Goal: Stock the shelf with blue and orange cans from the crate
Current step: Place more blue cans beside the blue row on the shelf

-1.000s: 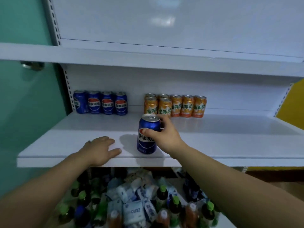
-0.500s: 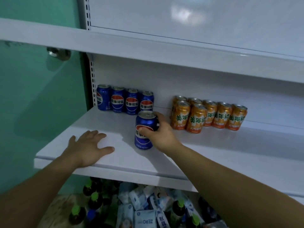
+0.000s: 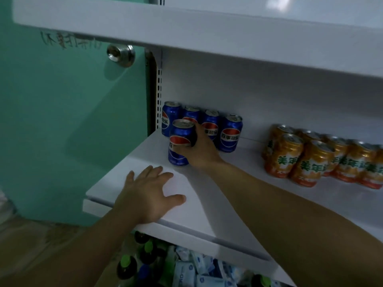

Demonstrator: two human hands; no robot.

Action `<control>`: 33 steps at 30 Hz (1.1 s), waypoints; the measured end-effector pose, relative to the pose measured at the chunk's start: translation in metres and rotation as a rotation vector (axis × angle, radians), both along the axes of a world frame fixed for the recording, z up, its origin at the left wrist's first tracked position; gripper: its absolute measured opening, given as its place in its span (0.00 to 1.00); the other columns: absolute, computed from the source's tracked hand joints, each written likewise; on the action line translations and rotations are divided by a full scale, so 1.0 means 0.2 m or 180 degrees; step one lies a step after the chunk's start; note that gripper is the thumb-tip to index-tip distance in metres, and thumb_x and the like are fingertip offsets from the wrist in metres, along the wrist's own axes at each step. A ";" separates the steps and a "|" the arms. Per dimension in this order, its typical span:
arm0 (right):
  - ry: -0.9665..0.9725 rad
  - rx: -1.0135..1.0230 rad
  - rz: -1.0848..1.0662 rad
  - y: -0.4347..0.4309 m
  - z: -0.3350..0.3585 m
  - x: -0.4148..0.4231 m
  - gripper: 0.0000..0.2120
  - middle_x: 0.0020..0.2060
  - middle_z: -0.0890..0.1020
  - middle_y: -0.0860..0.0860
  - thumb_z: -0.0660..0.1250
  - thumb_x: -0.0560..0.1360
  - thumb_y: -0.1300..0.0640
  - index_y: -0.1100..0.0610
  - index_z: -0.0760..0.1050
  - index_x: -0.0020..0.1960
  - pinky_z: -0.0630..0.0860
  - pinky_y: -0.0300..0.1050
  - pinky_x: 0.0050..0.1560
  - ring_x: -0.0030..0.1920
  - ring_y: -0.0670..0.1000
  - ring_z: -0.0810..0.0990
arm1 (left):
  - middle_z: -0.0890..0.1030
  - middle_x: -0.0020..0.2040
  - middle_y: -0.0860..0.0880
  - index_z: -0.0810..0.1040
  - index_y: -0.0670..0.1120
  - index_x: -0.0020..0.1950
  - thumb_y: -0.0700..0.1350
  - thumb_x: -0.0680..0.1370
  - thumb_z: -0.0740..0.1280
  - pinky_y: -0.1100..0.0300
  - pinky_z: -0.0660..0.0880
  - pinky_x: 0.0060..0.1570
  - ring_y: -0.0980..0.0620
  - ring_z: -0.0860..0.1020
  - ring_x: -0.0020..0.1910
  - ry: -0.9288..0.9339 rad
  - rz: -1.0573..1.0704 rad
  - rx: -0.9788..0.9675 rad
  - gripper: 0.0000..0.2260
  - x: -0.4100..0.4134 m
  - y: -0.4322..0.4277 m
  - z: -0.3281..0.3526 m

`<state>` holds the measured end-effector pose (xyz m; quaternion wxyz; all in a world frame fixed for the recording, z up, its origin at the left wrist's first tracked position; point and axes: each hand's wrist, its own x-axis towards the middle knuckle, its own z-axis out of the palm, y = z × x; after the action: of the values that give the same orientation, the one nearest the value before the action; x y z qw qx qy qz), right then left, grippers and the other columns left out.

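1. The scene is dimly lit, with a cool blue-green cast.
2. A pale glare patch is reflected on the white back panel (image 3: pixel 277 3) at the top edge, and a bright highlight is caught on the metal door knob (image 3: pixel 121 54).
3. A broad, soft shadow is thrown on the shelf (image 3: pixel 207 220) beside the right forearm, and a slanted one across the green door (image 3: pixel 62 121).
4. A faint sheen is shown on the lid of the blue can (image 3: pixel 180 143) gripped by the right hand (image 3: pixel 200 151).
5. The orange cans (image 3: pixel 310 162) near the right edge are smeared and tilted by wide-angle distortion.
6. The bottles (image 3: pixel 126 266) below the shelf are dark and blurred.
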<state>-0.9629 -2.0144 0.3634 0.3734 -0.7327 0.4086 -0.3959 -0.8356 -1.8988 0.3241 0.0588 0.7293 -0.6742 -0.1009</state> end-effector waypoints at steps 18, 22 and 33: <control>0.0555 -0.0329 -0.0403 -0.32 -0.06 0.39 0.36 0.69 0.71 0.53 0.73 0.72 0.51 0.56 0.60 0.74 0.68 0.55 0.69 0.68 0.54 0.71 | 0.48 0.79 0.56 0.53 0.60 0.76 0.74 0.70 0.54 0.44 0.38 0.74 0.55 0.43 0.77 0.0116 0.0004 -0.0139 0.38 0.03 0.00 -0.02; 0.0592 -0.0195 -0.0453 -0.33 -0.06 0.41 0.37 0.70 0.70 0.53 0.72 0.73 0.51 0.56 0.57 0.76 0.68 0.56 0.69 0.69 0.55 0.70 | 0.48 0.79 0.56 0.53 0.61 0.76 0.74 0.70 0.54 0.43 0.38 0.74 0.55 0.43 0.77 0.0111 -0.0003 -0.0102 0.37 0.03 -0.01 -0.03; 0.1795 0.0035 -0.0191 -0.02 0.11 -0.03 0.33 0.71 0.70 0.51 0.64 0.76 0.39 0.52 0.62 0.75 0.70 0.43 0.59 0.67 0.53 0.71 | 0.46 0.79 0.53 0.50 0.57 0.78 0.72 0.73 0.52 0.41 0.40 0.73 0.52 0.43 0.77 -0.0032 -0.0080 0.0150 0.37 0.04 0.01 0.04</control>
<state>-0.9683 -2.0185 0.3855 0.2371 -0.7995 0.5200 -0.1851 -0.8277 -1.8971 0.3319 0.0369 0.7224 -0.6811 -0.1139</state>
